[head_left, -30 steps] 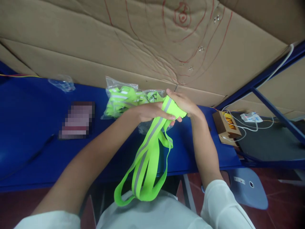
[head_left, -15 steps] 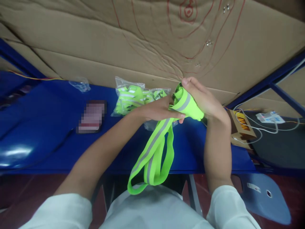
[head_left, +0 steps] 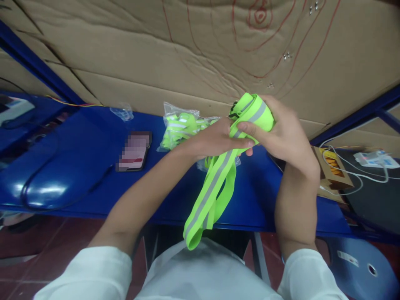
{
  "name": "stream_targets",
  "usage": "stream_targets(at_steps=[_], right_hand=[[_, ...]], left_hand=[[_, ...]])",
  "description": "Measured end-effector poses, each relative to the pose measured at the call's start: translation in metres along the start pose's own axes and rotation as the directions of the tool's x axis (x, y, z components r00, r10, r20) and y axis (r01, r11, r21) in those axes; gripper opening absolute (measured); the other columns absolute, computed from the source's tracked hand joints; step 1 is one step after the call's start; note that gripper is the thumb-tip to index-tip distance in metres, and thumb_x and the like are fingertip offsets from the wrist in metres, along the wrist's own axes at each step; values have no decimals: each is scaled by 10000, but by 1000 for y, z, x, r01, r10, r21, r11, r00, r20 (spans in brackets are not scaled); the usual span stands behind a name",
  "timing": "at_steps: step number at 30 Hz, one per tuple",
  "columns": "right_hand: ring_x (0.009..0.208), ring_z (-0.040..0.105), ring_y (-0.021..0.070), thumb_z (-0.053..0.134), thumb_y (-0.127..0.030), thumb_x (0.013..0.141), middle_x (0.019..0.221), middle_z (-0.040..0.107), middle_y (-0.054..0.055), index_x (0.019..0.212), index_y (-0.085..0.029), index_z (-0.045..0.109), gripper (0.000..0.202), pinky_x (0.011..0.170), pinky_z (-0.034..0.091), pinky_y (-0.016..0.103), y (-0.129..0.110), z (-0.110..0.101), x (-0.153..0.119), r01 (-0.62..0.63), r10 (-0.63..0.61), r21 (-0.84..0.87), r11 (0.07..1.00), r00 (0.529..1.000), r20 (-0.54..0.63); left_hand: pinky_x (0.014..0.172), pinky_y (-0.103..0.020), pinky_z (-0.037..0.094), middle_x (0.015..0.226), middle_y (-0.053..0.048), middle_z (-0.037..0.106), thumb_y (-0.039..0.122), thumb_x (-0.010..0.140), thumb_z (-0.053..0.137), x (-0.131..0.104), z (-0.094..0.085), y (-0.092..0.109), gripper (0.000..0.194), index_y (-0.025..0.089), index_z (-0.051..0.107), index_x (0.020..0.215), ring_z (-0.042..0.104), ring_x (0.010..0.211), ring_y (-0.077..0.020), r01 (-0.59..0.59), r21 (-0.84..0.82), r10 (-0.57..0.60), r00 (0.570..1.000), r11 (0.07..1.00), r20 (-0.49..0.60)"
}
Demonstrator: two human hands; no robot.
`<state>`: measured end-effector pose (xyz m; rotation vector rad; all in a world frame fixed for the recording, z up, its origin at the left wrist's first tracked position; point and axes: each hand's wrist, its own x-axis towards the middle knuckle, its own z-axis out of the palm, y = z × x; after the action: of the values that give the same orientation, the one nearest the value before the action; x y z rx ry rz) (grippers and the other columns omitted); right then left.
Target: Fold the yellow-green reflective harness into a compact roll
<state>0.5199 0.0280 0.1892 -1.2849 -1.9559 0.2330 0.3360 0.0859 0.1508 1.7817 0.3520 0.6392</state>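
A neon-yellow reflective strap [head_left: 215, 181] with a grey stripe is partly wound into a bundle, and its loose loops hang down towards my lap. My left hand [head_left: 223, 139] is closed on the strap just under the bundle, its fingers pinching the band. Around the right side of the bundle my right hand [head_left: 276, 129] is wrapped, the thumb pressed on its front. Dark bits, perhaps buckles, show at the bundle's left edge. Behind my left hand lies a clear plastic bag [head_left: 181, 127] with more neon straps; a further bag is mostly hidden by that hand.
A phone [head_left: 134, 151] rests on the blue table [head_left: 84, 166], with a black cable nearby. Crumpled clear plastic [head_left: 123, 111] lies farther back. At right stand an open cardboard box [head_left: 334, 168] and white cables. A cardboard panel [head_left: 131, 54] rises behind; a blue-grey stool [head_left: 359, 266] is below right.
My right hand has turned from the bundle's top to its side, its thumb now on the front. The hanging loops are shorter. The view has shifted slightly left.
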Motion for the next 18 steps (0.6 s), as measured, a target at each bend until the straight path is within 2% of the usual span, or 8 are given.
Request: stream_targets(at_steps=[3,6,9,11,13,16,18], right_hand=[[852,662,242,765,-535,867,953,712,47,1114,-223,698,404,775,564,399,4,1,2,-61,65,73,995,996,-62],[824,657,233,815,-537,814,957,711,52,1086,-227,694,430,717,576,379,8,1,3,-120,130,150,981,990,-57],[842,679,233,836,-565,780,1058,716,57,1174,-254,647,536,686,599,374,14,1,3,-205,229,346,915,973,-29],[804,694,224,821,-616,774,1040,717,50,1191,-263,621,583,641,603,363,20,2,4,-289,301,470,834,952,52],[756,695,216,802,-670,766,971,720,46,1164,-249,630,605,606,595,349,25,5,7,-358,332,506,785,932,145],[804,700,226,699,-742,822,959,729,66,1121,-222,677,600,653,598,347,29,11,10,-355,287,437,826,933,215],[921,699,248,626,-752,874,1037,730,80,1155,-223,690,602,751,602,368,27,15,11,-281,237,346,895,958,163]], left_hand=[[796,-321,575,911,-104,764,322,883,764,2,-2,-9,218,111,749,935,724,823,-191,96,-121,-79,987,988,138],[843,-341,582,941,-124,776,313,864,784,4,-6,-19,290,108,747,1066,739,926,-222,183,-166,-136,955,969,263],[871,-343,581,996,-125,778,330,857,790,5,-10,-20,318,111,744,1082,737,959,-227,166,-159,-120,957,973,264],[887,-333,576,1006,-113,779,336,861,785,4,-12,-15,294,117,746,1053,737,956,-221,124,-129,-87,962,984,259],[905,-316,567,998,-101,781,330,875,768,2,-15,-10,248,122,751,1010,736,965,-213,73,-67,-52,963,995,265],[925,-302,555,1008,-93,782,336,900,736,0,-21,-8,217,132,763,969,732,987,-207,19,29,-25,966,999,257],[919,-302,556,1017,-91,781,349,894,739,0,-25,-12,228,137,766,974,729,983,-204,19,32,-24,982,999,190]])
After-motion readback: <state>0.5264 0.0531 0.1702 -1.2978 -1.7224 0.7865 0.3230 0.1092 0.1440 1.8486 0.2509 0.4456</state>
